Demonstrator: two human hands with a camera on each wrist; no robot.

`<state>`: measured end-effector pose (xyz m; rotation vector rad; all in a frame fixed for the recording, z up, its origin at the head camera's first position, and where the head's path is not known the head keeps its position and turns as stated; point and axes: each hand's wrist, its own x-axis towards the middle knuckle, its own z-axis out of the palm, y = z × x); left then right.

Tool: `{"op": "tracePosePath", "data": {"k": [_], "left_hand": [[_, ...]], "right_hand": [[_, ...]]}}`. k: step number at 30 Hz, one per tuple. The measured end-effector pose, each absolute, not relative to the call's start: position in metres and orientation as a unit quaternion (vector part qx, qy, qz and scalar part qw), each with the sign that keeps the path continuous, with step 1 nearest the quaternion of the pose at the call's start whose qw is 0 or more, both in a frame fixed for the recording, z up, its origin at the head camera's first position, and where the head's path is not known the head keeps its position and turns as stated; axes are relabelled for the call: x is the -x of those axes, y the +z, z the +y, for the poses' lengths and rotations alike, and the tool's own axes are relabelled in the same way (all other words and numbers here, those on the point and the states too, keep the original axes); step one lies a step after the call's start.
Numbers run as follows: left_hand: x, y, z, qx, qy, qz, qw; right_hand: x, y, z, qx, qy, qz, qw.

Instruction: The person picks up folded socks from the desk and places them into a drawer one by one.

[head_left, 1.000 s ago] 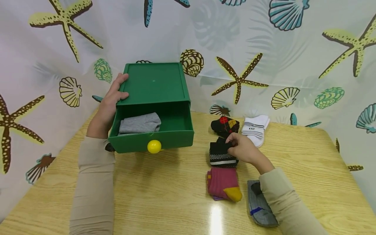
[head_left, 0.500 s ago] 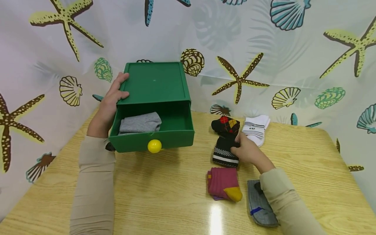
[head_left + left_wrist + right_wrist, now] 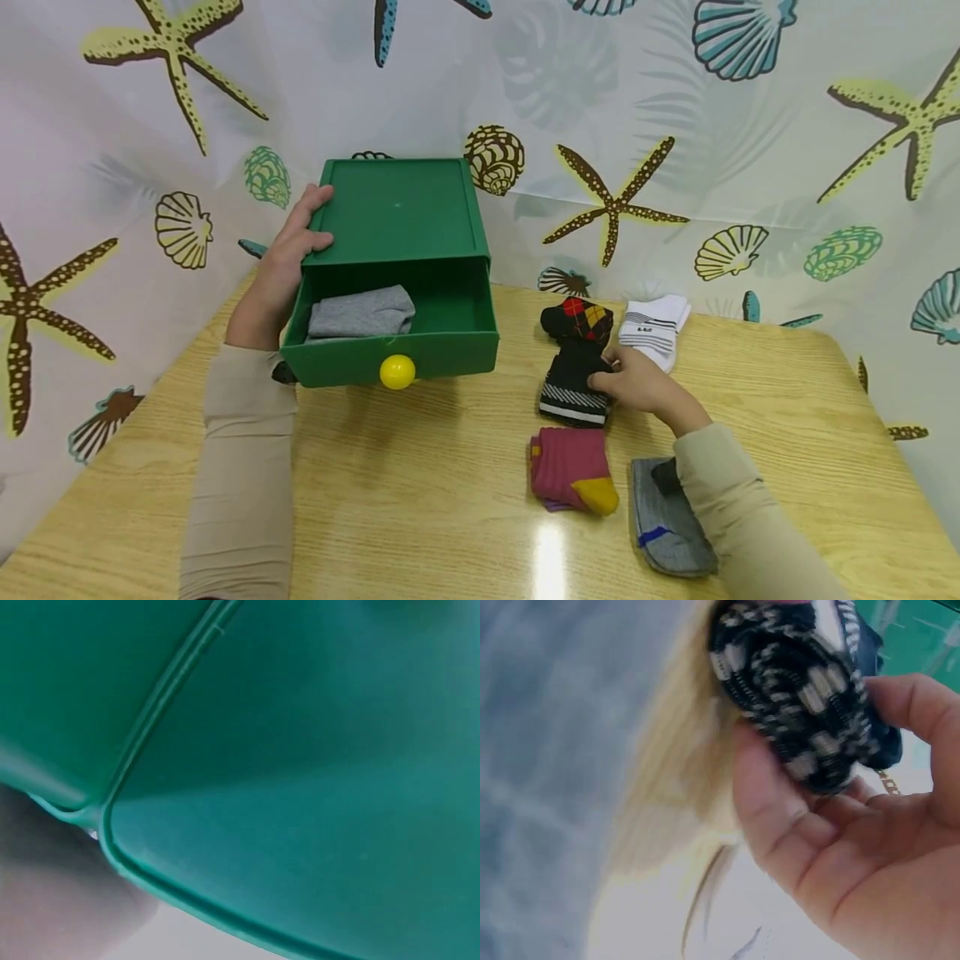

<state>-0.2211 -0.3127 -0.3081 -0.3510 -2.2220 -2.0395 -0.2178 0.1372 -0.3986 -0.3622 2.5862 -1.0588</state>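
Note:
In the head view my right hand point(image 3: 640, 382) holds a folded black sock point(image 3: 576, 385) with white stripes, at its right side. The right wrist view shows the thumb and fingers on either side of the rolled sock point(image 3: 802, 694), its patterned inside visible. My left hand point(image 3: 281, 262) rests against the left side of a green box point(image 3: 397, 208), fingertips over the top edge. The box's drawer point(image 3: 450, 358), with a yellow knob point(image 3: 397, 372), is pulled out. A folded grey sock point(image 3: 362, 312) lies in its left part. The left wrist view is mostly green box wall point(image 3: 300, 847).
Behind the black sock lies an argyle sock point(image 3: 577, 321), with white socks point(image 3: 654, 327) to its right. A maroon and yellow sock point(image 3: 572, 468) lies in front. Grey socks point(image 3: 670, 525) with a blue stripe lie partly under the right forearm. A patterned cloth point(image 3: 420, 83) hangs behind the table point(image 3: 420, 508).
My right hand has gone from pinching the black sock's upper edge to gripping its right side. The sock has turned and shifted slightly. The left hand and the box stay in place.

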Motion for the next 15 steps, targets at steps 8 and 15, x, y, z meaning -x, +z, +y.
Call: {"op": "tracePosePath", "data": {"k": [8,15], "left_hand": [[0.219,-0.309,-0.312,0.118,-0.672,-0.729,0.054],[0.220,-0.309,-0.313,0.120,-0.673,-0.728,0.054]], "right_hand": [[0.210,-0.356,0.139,0.165,-0.429,0.883,0.092],[0.200,-0.297,0.126,0.177,-0.537,0.824,0.039]]}}
